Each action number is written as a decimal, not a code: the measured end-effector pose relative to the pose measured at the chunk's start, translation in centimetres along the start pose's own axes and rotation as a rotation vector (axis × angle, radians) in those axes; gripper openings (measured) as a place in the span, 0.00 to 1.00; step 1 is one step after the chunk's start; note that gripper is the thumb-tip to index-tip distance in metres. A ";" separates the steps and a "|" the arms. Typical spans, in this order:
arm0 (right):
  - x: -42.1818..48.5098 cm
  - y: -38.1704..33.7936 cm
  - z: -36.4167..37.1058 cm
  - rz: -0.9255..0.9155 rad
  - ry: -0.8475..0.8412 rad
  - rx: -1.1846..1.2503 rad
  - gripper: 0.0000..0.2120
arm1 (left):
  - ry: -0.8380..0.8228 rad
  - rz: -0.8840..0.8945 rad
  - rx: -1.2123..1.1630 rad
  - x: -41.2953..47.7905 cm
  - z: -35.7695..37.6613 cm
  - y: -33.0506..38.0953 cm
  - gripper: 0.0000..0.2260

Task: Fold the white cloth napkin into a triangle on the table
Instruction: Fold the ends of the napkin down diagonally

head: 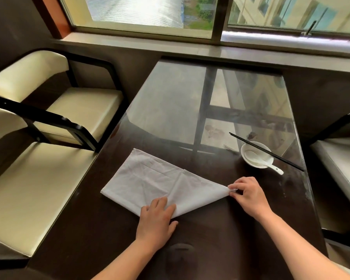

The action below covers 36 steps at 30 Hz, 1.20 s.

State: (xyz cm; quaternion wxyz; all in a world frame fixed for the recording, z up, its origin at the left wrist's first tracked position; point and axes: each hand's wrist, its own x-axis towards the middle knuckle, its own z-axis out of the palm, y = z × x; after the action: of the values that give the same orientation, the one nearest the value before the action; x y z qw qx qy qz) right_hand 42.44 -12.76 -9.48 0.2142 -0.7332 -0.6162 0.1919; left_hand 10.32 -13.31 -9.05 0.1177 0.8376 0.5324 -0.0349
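napkin (160,178) partly folded on table (210,229)

cloth lay flat toward the table's front edge, left of its middle, one flap folded over so that a point reached toward the right edge. left hand (156,217) rested on the near corner, fingers laid flat and pressing the cloth down. right hand (249,194) pinched the right point between thumb and fingertips. bowl (243,152) sat near the right edge, spoon (265,163) in it, chopsticks (267,152) across its rim.

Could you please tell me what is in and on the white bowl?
A white soup spoon lies inside the white bowl, handle over the rim; black chopsticks rest across its top. The floor beneath the spoon is hidden.
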 end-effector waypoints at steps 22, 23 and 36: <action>-1.5 -0.3 1.5 -0.012 0.120 0.007 0.07 | 0.208 -0.326 -0.366 3.0 -0.2 0.7 0.07; -1.4 -0.4 1.6 0.028 0.118 0.026 0.06 | 0.210 -0.332 -0.374 2.9 -0.2 0.7 0.06; -1.1 0.7 0.6 0.049 0.061 0.081 0.10 | 0.192 -0.428 -0.501 3.3 -0.4 0.3 0.07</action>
State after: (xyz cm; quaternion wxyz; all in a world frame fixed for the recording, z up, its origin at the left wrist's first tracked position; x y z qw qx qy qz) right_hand 42.49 -13.93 -10.31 0.2576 -0.7443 -0.5830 0.1992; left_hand 12.01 -10.43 -9.22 0.2591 0.6515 0.6966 0.1523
